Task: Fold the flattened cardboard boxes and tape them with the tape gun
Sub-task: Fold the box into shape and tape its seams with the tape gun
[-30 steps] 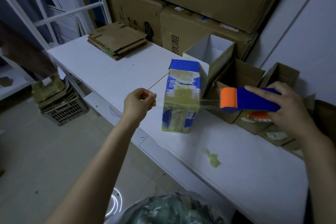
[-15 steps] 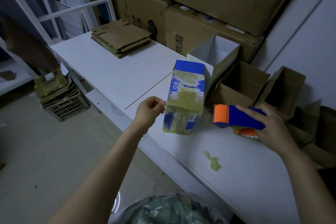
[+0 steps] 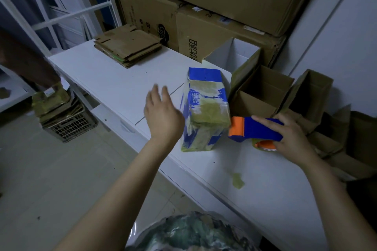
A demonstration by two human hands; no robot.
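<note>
One folded box (image 3: 204, 108), blue and white with wide bands of yellowish tape across it, stands near the front edge of a white table (image 3: 122, 79), its blue end pointing away from the person. The left hand (image 3: 161, 112) is at the box's left side with fingers straight and spread, holding nothing; it is blurred, and whether it touches the box cannot be told. Just beside the box's near right corner is the tape gun (image 3: 257, 129), blue with an orange front end that points at the box. The right hand (image 3: 289, 138) grips the tape gun from the right, fingers laid over its blue body. A small scrap of yellowish tape (image 3: 238, 181) lies on the table nearer the person. Behind the box and the tape gun stand several open boxes, one white inside (image 3: 234, 57) and two brown (image 3: 263, 91). A stack of flattened cardboard (image 3: 128, 48) sits at the far left of the table. Large brown cartons (image 3: 204, 32) are piled against the wall behind. On the floor to the left, a plastic crate (image 3: 71, 126) holds more flattened cardboard.
</note>
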